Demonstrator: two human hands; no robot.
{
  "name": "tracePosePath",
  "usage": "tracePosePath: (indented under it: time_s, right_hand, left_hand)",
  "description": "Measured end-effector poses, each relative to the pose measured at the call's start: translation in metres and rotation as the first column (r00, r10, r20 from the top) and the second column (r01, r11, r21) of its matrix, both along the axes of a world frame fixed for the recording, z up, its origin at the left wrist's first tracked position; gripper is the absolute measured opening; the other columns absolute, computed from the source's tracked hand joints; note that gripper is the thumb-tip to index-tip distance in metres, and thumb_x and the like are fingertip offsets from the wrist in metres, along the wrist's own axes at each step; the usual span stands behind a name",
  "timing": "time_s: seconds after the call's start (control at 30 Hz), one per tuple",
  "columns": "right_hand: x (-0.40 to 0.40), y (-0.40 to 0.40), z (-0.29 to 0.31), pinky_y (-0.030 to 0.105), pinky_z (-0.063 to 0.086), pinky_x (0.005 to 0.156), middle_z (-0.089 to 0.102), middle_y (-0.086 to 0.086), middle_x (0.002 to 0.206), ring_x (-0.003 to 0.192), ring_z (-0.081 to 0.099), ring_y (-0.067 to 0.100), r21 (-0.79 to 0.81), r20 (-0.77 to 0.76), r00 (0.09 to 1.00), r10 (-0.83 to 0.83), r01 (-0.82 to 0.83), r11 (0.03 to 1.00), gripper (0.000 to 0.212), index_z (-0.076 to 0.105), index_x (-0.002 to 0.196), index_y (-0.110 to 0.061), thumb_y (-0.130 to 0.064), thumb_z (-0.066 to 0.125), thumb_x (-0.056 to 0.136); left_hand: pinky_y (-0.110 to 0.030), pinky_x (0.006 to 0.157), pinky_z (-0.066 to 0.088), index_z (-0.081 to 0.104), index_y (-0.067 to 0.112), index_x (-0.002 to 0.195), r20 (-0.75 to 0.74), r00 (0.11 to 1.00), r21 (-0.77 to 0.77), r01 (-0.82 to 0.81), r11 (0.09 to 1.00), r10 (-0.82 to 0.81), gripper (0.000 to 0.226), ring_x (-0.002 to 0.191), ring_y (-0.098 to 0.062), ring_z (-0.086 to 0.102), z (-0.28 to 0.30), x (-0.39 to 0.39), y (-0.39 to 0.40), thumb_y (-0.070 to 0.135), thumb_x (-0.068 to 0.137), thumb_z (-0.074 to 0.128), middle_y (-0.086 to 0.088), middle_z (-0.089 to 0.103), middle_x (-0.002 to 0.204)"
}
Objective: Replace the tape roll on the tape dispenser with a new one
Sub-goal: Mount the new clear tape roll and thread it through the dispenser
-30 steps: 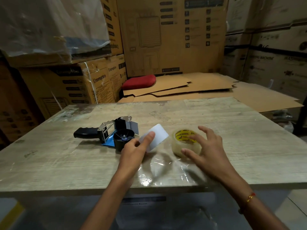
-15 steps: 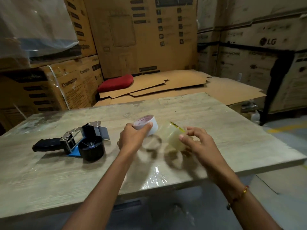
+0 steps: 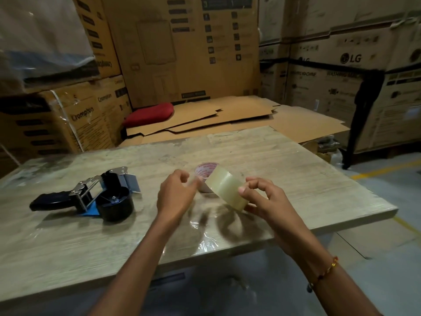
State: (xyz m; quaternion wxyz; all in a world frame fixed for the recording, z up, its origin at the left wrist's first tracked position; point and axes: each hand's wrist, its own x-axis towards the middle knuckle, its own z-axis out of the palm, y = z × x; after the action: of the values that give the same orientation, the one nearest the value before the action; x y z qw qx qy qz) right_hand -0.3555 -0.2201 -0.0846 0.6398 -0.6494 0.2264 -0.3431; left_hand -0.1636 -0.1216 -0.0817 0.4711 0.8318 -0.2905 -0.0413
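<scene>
Two hands mid-frame: right hand [image 3: 262,197] pinching new tape roll [image 3: 225,188], left hand [image 3: 175,192] curled on empty core [image 3: 205,176]. Dispenser [image 3: 95,195] lower left on bench [image 3: 307,179], hub bare. Next, likely: drop core, seat roll on hub.

Clear tape roll [image 3: 226,187] is now off the bench [image 3: 296,179], lifted by the right hand [image 3: 265,201]; 1 s ago it lay flat there. White core [image 3: 205,176], earlier beside the roll, now sits right behind it, touching or nearly so. Left hand [image 3: 176,195] has closed in on both, its fingers [image 3: 196,183] at the roll's left edge.
</scene>
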Motion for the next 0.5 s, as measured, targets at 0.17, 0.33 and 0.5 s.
tracePosePath:
  time_s: [0.17,0.33,0.5]
  right_hand:
    - [0.020,0.024,0.002,0.038,0.058,0.094,0.053,-0.013,0.131,0.110,0.064,0.013,-0.132,-0.066,0.992,0.109,-0.117,0.984,0.011,0.067,0.082,-0.021,-0.027,0.071,0.090]
    - [0.050,0.060,0.002,0.034,0.058,0.091,0.052,-0.016,0.131,0.117,0.060,0.012,-0.313,-0.130,0.965,0.228,-0.259,0.914,0.009,0.069,0.090,-0.024,-0.030,0.075,0.087]
    - [0.073,0.088,0.007,0.034,0.060,0.090,0.057,-0.011,0.131,0.114,0.063,0.012,-0.352,-0.163,0.927,0.339,-0.375,0.858,0.029,0.066,0.113,-0.036,-0.031,0.077,0.086]
  left_hand:
    - [-0.023,0.085,0.046,0.069,0.023,0.107,-0.215,0.934,-0.269,0.226,0.936,-0.287,0.039,0.103,-0.004,0.065,0.020,-0.012,0.076,0.053,0.082,0.067,0.008,0.071,0.106]
    - [-0.027,0.095,0.052,0.056,0.029,0.135,-0.227,0.905,-0.232,0.309,0.922,-0.360,0.066,0.117,-0.006,0.063,0.003,-0.008,0.128,0.048,0.076,0.078,0.010,0.067,0.127]
    - [-0.022,0.084,0.057,0.066,0.019,0.123,-0.281,0.925,-0.421,0.121,0.899,-0.256,0.047,0.109,-0.015,0.070,-0.010,-0.008,0.169,0.031,0.079,0.074,0.003,0.075,0.114]
